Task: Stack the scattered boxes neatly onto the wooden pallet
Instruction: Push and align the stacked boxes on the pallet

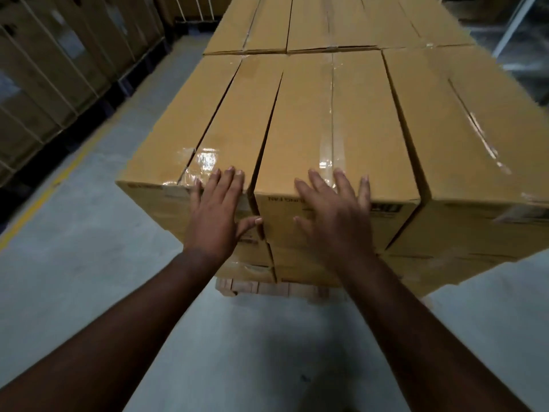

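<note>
The floor (74,263) is grey and fills the low part of the view, with a yellow line (44,197) running off at 9 o'clock. Along that side, up at 10 o'clock, more cartons (44,69) stand in a long row behind white straps.

The big stack (341,93) of brown boxes sits in the middle and reaches up to 12 o'clock. The boxes lie side by side in tidy rows, with more layers under the top one. Their tops are shut with shiny tape. Most of the job looks done, since so many boxes are piled up already. No loose boxes show on the floor here, so I cannot tell how many are left.

The middle box (335,138) on top sits close against the ones beside it. It may need one last push to line up.

The pallet (255,288) peeks out under the stack at 6 o'clock.

The right hand (335,212) lies flat on the near end of the middle box, fingers spread, open grip, holding nothing. The left hand (218,212) lies flat on the next box (228,129) at 9 o'clock of it, fingers straight too, thumb touching the middle box.
</note>
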`<state>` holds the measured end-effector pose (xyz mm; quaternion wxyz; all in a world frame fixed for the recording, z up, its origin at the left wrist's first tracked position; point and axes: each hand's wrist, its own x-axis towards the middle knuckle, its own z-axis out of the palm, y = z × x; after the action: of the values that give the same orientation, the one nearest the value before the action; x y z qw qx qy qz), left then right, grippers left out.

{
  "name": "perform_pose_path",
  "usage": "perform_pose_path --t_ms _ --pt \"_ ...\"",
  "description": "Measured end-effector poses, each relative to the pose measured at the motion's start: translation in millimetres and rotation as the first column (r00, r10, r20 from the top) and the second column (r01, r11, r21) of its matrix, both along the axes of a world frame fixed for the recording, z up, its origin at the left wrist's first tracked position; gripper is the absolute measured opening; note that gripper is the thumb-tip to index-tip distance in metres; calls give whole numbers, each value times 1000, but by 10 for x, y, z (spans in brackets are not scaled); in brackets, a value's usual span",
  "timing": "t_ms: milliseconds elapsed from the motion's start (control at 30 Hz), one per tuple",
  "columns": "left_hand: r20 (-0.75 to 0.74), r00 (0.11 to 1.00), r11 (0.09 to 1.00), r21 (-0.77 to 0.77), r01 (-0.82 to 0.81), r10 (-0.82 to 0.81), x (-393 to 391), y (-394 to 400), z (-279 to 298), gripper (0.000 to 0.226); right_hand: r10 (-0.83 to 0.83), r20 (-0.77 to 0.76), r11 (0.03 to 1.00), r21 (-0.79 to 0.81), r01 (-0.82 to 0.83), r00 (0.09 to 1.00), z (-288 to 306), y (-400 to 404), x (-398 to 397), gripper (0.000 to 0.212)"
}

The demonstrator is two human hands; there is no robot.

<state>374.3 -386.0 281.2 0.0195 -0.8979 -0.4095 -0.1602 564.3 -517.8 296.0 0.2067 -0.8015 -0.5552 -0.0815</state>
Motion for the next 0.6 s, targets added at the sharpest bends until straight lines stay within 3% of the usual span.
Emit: perform_pose_path --t_ms 133,267,433,600 --pt "175 983 988 155 25 -53 33 80 -239 85 -37 49 963 269 23 998 -317 113 13 55" --pt "262 960 961 276 28 -103 128 159 -413 77 -113 140 915 400 49 984 -475 204 -25 48" --pt "330 931 919 394 13 -154 163 296 -558 71 -138 164 876 480 43 977 -611 259 -48 47" --pt "356 923 920 393 -4 -148 222 355 -589 70 -134 171 884 467 40 976 -609 358 -2 47"
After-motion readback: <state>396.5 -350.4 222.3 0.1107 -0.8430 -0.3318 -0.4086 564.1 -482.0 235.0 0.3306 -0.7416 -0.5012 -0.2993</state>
